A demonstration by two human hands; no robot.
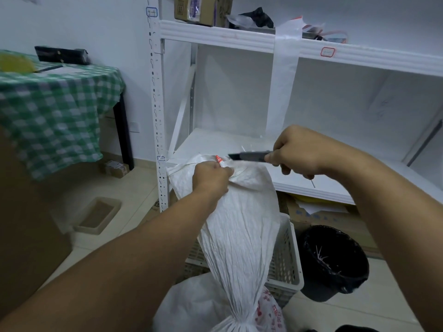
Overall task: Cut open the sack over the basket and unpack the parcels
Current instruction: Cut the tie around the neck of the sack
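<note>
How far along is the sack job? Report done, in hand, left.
Done: the sack is held up at the basket. In hand: the left hand grips its bunched top, the right hand holds the knife, blade at the top edge. Left: no cut shows, no parcels are out.

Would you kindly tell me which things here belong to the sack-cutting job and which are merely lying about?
Job: white sack, gripped by the left hand; utility knife in the right hand; white basket beneath.
Lying about: black bin, checked tablecloth, shelf boxes, floor tray.
</note>
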